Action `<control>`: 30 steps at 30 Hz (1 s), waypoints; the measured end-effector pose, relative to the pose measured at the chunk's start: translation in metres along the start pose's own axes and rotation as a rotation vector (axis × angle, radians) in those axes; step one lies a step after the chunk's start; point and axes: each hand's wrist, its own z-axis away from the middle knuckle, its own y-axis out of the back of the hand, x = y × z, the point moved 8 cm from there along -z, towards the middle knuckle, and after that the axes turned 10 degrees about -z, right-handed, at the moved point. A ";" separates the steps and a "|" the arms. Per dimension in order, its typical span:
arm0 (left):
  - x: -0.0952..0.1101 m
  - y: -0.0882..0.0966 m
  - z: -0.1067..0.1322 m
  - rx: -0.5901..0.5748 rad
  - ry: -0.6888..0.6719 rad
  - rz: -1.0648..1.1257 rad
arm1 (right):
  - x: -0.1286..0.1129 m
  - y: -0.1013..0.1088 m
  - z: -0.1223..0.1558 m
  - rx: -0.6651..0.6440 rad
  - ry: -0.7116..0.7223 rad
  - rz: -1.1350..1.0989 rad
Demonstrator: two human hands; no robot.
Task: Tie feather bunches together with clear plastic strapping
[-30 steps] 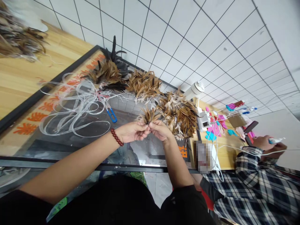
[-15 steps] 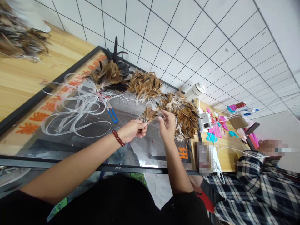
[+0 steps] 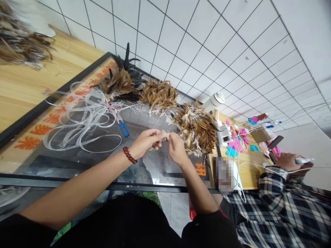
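Observation:
My left hand (image 3: pixel 148 142), with a dark red bead bracelet (image 3: pixel 129 155) at its wrist, is closed in a pinch. My right hand (image 3: pixel 177 148) is closed too, its fingertips meeting the left ones. A whitish fluffy bit of feathers (image 3: pixel 167 135) shows between them; the rest is hidden by my fingers. Just beyond my right hand lies a large heap of brown feathers (image 3: pixel 199 127). A middle pile of brown feathers (image 3: pixel 158 95) and a brown and black feather bunch (image 3: pixel 120 82) lie along the wall side. Blue-handled thread snips (image 3: pixel 123 128) rest left of my hands.
Loops of clear ribbon (image 3: pixel 85 120) spread over the glass tabletop at left. A white bottle (image 3: pixel 214 101) stands by the wall. White power strips and cables (image 3: pixel 225 133) lie on the right. A person in a plaid sleeve (image 3: pixel 274 179) sits there, near pink and blue pieces (image 3: pixel 235 144).
My right hand has closed and moved left to meet my left hand. The brown feather tips above my left fingers no longer show; whitish fluff shows there instead.

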 end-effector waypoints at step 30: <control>-0.007 0.008 -0.005 0.137 0.003 0.239 | 0.013 0.030 0.003 0.220 -0.120 -0.401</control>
